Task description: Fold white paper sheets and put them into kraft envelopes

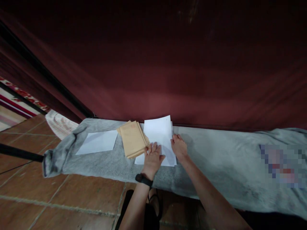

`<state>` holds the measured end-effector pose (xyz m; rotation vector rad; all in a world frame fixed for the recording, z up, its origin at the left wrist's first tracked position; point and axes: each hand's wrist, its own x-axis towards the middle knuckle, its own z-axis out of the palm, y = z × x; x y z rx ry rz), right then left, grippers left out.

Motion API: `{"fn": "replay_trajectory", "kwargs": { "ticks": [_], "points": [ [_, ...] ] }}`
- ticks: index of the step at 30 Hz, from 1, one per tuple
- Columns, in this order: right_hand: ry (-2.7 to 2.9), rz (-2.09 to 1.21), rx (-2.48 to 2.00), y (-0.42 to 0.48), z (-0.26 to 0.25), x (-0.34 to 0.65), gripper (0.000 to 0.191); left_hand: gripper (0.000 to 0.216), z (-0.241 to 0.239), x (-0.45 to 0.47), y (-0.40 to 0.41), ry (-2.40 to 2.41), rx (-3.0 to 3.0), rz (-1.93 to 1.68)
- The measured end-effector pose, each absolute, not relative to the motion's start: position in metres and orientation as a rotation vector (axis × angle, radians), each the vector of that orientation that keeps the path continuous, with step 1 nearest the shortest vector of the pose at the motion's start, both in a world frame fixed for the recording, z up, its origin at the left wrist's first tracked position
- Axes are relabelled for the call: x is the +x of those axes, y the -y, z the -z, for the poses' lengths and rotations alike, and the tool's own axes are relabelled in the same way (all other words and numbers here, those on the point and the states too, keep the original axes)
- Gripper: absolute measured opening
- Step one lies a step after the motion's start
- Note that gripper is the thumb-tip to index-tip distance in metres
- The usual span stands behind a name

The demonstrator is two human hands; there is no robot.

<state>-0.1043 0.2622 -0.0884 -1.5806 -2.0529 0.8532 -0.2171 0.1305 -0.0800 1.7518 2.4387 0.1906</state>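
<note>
Several sheets of white paper (157, 129) lie loosely stacked in front of me, their edges not quite lined up. My left hand (153, 156) rests flat on the lower part of the stack, fingers spread, with a dark band on the wrist. At the stack's right edge is my right hand (179, 146), its fingers curled against the paper; whether it pinches a sheet is hidden. A pile of brown envelopes (133, 139) sits just left of the sheets, touching or overlapping them near my left fingertips. Farther left lies another white sheet (98, 142).
A grey blanket (216, 153) covers the long narrow surface under the papers. Dark red fabric (153, 80) hangs along its back edge. Black poles (21, 152) stand at the left. A blurred-out patch (280, 166) is at the right. Below is a tiled floor (79, 195).
</note>
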Motion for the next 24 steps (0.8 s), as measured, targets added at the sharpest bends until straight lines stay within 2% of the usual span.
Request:
{"fn": "replay_trajectory", "kwargs": {
  "ticks": [3,8,11,14,21,23,24],
  "points": [
    [1.706,-1.122,-1.462,-0.272,0.094,-0.096,0.003,0.051,0.079,-0.223,-0.136,-2.499,1.730,-0.422],
    [1.473,-1.339,-1.387,-0.286,0.095,-0.027,0.018,0.050,0.082,-0.230,-0.152,-2.459,1.454,-1.020],
    [1.348,-1.455,-1.361,-0.284,0.099,0.041,0.024,0.054,0.086,-0.221,-0.165,-2.263,1.218,-1.163],
    [1.072,-1.774,-1.314,-0.278,0.108,0.101,0.026,0.059,0.092,-0.198,-0.179,-2.012,0.941,-1.224],
    [0.999,-1.804,-1.261,-0.275,0.120,0.146,0.027,0.053,0.099,-0.134,-0.201,-1.669,0.689,-1.385],
    [1.071,-1.717,-1.224,-0.278,0.118,0.146,0.035,0.056,0.097,-0.125,-0.206,-1.601,0.664,-1.472],
    [1.116,-1.653,-1.201,-0.281,0.116,0.147,0.046,0.059,0.096,-0.122,-0.209,-1.572,0.684,-1.499]
  ]
}}
